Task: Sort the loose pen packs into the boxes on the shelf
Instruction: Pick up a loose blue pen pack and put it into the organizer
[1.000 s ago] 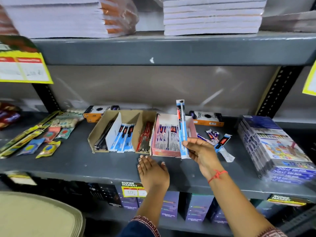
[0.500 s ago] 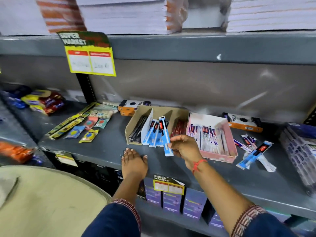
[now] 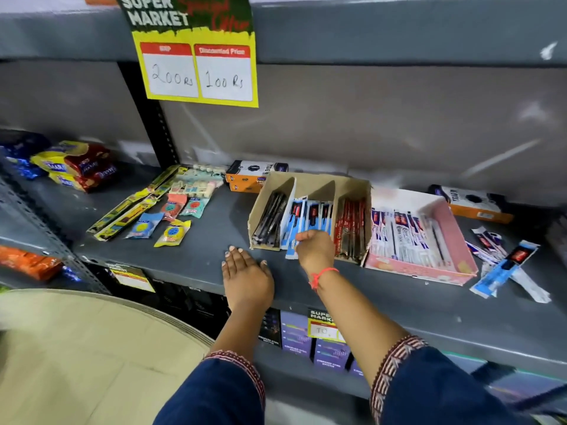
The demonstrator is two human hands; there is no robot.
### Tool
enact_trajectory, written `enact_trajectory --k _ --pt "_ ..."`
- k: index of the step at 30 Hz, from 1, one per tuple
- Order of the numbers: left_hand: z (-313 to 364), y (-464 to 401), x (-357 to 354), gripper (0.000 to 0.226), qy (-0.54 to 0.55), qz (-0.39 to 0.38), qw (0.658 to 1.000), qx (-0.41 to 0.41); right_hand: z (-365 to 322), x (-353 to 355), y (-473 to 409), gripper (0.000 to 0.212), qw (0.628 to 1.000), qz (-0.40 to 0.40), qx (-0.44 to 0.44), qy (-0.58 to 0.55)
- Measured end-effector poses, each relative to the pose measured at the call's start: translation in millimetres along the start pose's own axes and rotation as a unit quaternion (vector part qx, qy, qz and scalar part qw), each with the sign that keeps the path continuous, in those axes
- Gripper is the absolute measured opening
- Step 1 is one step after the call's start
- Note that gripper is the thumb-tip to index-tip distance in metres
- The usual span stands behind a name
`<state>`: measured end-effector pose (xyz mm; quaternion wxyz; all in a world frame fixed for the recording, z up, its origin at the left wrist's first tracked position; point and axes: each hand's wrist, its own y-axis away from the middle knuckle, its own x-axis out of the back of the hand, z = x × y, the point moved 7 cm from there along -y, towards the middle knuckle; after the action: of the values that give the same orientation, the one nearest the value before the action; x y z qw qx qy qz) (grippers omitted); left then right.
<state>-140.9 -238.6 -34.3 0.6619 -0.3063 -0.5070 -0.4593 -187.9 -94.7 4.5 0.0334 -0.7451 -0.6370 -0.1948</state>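
Head view: right hand (image 3: 314, 248) gripped blue pen pack (image 3: 293, 240) at middle compartment of cardboard box (image 3: 310, 210), near shelf (image 3: 399, 305) front edge. Left hand (image 3: 247, 276) lay flat, unclenched, on shelf front edge. Pink box (image 3: 420, 237) beside cardboard box; loose pen packs (image 3: 503, 265) toward shelf's right end.

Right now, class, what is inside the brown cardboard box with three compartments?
The brown cardboard box holds black pen packs left, blue packs middle, red packs right. The right hand covers the blue packs' lower ends.
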Motion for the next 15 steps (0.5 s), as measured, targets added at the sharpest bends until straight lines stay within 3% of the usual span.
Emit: enact_trajectory --k 7,15 --pt "0 -1 0 0.060 0.006 0.009 1.000 -0.001 -17 -11 -20 0.032 0.973 -0.033 0.028 0.227" --pt "0 0 2 0.061 0.017 0.014 1.000 -0.008 -24 -13 -31 0.031 0.966 -0.027 0.024 0.255"
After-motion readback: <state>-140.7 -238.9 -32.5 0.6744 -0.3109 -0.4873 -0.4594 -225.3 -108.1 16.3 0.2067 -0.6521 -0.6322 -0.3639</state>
